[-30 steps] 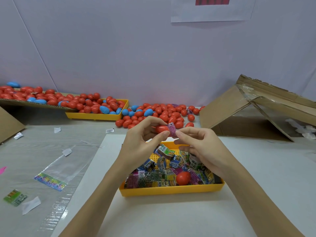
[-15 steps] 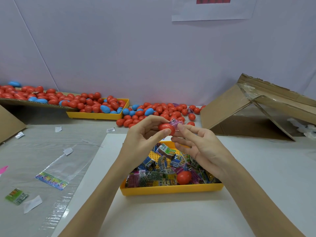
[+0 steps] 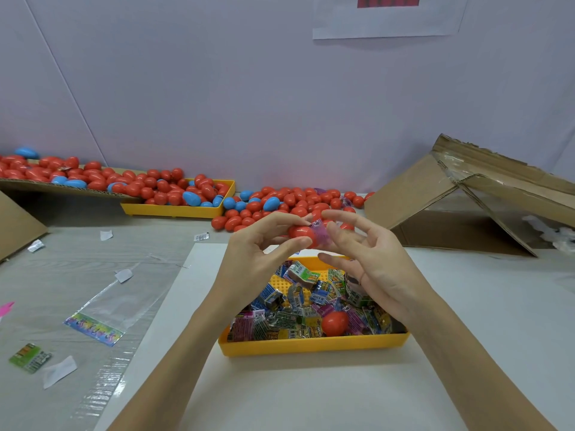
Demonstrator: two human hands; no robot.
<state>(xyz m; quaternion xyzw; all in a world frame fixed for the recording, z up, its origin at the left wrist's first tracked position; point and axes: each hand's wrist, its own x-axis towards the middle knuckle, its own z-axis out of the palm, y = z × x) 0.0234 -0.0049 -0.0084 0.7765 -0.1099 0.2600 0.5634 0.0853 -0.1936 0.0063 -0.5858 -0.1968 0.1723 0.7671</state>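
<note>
1. The cardboard box (image 3: 435, 200) lies open on its side at the far right and has not been shifted since the earlier frames.
2. The yellow tray (image 3: 311, 348) is set on the white sheet (image 3: 311, 396), right below the hands. It is filled with small printed packets (image 3: 280, 321), and a whole red egg (image 3: 334, 322) lies in its right part, as before.
3. The left hand (image 3: 249, 269) is held above the tray's far rim. The red egg shell (image 3: 300, 233) is gripped between its thumb and curled fingers, as it was half a second ago.
4. The right hand (image 3: 376, 272) is changed: the purple packet (image 3: 323, 236) was pinched by thumb and forefinger earlier. Now the fingers are spread and nearly straight, nothing is enclosed, and one fingertip seems laid against the packet.
5. The red egg shell is kept in the air between the hands, with its open end turned rightward.
6. The purple packet is pressed against that open end. How far it is pushed in cannot be told.
</note>
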